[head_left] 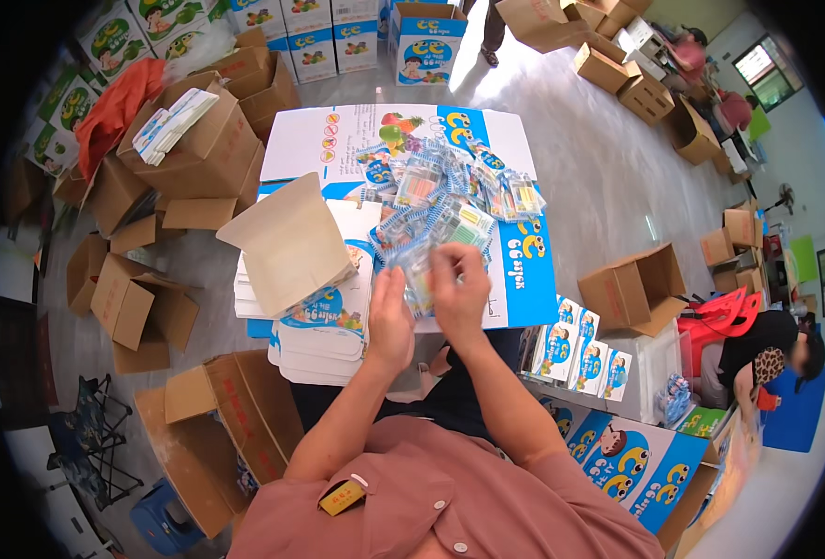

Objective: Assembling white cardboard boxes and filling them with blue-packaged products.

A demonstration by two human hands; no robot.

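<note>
A heap of small clear packets (419, 182), with blue-striped edges and coloured sticks inside, lies on a printed carton that serves as a worktop (301, 130). At its near edge my left hand (391, 321) stands on its side, fingers close together against a clear packet (418, 291). Over the same packet's right side is my right hand (459, 291), its fingers curled and slightly blurred; what they pinch is hidden. Left of my hands, a small white box (287, 247) with a raised, plain inner flap sits on a stack of flat white-and-blue box blanks (315, 365).
Filled small boxes (576, 349) stand in rows at my right, near an open brown carton (634, 289). More brown cartons (203, 149) crowd the left side. A folding chair (91, 443) is at lower left. Another person (757, 363) sits at far right.
</note>
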